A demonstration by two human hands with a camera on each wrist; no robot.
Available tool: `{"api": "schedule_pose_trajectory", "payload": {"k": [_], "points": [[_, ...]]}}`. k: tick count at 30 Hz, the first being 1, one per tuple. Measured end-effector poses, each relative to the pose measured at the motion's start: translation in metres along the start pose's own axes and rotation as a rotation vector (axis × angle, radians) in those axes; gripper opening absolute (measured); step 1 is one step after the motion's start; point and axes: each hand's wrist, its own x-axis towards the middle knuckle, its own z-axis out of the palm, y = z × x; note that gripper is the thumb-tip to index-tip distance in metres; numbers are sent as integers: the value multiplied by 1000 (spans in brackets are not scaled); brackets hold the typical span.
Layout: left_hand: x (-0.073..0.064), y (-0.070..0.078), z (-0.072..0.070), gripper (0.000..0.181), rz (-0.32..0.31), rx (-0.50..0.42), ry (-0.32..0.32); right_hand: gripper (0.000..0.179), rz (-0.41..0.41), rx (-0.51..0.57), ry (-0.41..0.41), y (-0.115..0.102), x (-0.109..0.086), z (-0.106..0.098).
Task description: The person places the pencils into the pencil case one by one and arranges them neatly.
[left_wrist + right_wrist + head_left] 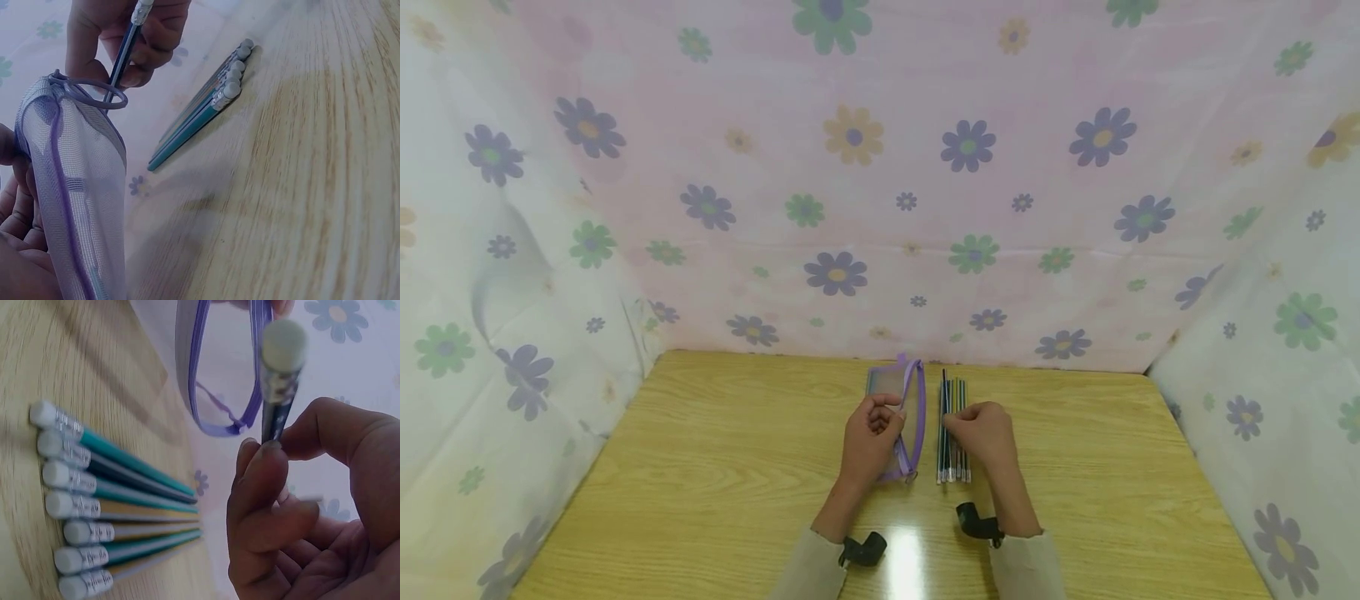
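Observation:
My left hand (871, 437) grips a mesh zipper pouch (921, 417) with purple trim, and its opening gapes in the right wrist view. Just right of the pouch, my right hand (988, 432) pinches a dark striped pencil (275, 419) between thumb and finger. That pencil's white eraser end points toward the right wrist camera. In the left wrist view the held pencil (128, 53) is tilted, its lower part behind the pouch's purple loop (115, 103). Several pencils (94, 478) in teal, dark and yellow-brown lie side by side on the table, erasers toward me.
The wooden table (715, 467) ends at a flowered cloth backdrop (895, 233), with more cloth at both sides. Black wrist cameras sit on both wrists, the left camera (865, 550) and right camera (976, 522) close above the tabletop.

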Motion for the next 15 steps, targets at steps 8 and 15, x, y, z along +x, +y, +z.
{"api": "schedule_pose_trajectory", "payload": {"k": [8, 15], "points": [[-1, 1, 2, 19, -3, -1, 8, 15, -14, 106, -8, -3, -2, 11], [-2, 1, 3, 23, -6, -35, 22, 15, -24, 197, -8, -4, -2, 21]]}}
